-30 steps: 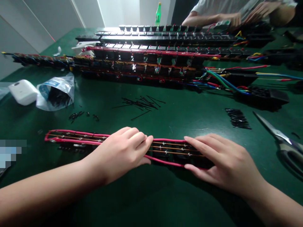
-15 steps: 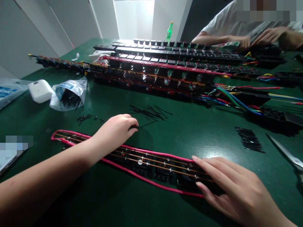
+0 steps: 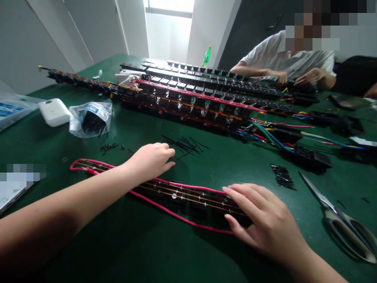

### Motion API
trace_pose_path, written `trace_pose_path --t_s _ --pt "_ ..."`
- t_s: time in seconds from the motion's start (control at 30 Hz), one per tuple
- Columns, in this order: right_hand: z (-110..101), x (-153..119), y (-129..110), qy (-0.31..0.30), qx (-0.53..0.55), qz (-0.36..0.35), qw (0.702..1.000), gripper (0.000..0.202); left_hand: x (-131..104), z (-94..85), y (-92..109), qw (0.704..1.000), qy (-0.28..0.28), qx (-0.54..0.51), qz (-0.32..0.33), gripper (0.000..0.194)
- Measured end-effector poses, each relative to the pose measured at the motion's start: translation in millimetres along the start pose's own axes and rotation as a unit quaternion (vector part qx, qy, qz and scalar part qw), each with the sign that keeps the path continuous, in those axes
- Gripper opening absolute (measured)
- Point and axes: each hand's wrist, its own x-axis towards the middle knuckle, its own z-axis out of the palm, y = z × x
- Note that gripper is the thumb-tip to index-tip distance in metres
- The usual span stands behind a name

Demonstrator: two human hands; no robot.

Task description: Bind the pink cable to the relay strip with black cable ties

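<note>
A long strip of black modules [image 3: 188,207] lies on the green table, with copper-coloured rods and a red wire [image 3: 179,220] looped around it. My right hand [image 3: 265,216] grips its right part, fingertips at the far red wire and thumb over the modules. Across the strip reaches my left arm; my left hand [image 3: 154,159] is closed in a pinch beside a loose pile of thin black cable ties [image 3: 188,145]. The end of one tie appears to be at its fingertips, though its hold is partly hidden.
Scissors [image 3: 338,216] lie at right by a row of short black strips [image 3: 282,177]. A clear bag of black ties [image 3: 94,120], a white case [image 3: 54,112] and black scraps [image 3: 108,147] sit left. Long wired assemblies [image 3: 182,92] stretch behind. A co-worker [image 3: 265,59] sits opposite.
The camera view has shifted, so the scissors and co-worker show more fully. Both hands keep nearly the same places; the tie at my left fingers shows less plainly.
</note>
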Motion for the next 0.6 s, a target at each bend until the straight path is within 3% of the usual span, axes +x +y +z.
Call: trace_pose_path --t_s 0.07,0.17,0.37,0.53,0.6 --pt "-2.7 14.5 -5.0 -0.024 0.007 0.017 1.0 0.031 2.4 -4.2 4.8 0.999 -0.012 0.027 0.015 0.015" --pt "3.6 29.9 -7.7 -0.014 0.046 0.056 0.997 0.027 7.2 -3.4 13.9 0.998 -0.02 0.054 0.018 0.012" --pt "24.8 27.8 -2.7 -0.06 0.159 0.106 0.98 0.026 13.0 7.9 19.4 0.998 -0.036 0.043 0.012 0.021" --pt "13.0 23.6 -1.5 -0.032 0.193 0.112 0.974 0.024 1.3 -12.1 33.1 0.997 -0.038 -0.055 0.034 0.01" --pt "2.7 23.3 -5.5 0.0 0.163 0.101 0.981 0.027 -8.9 -23.4 49.2 0.981 -0.002 -0.189 0.042 0.008"
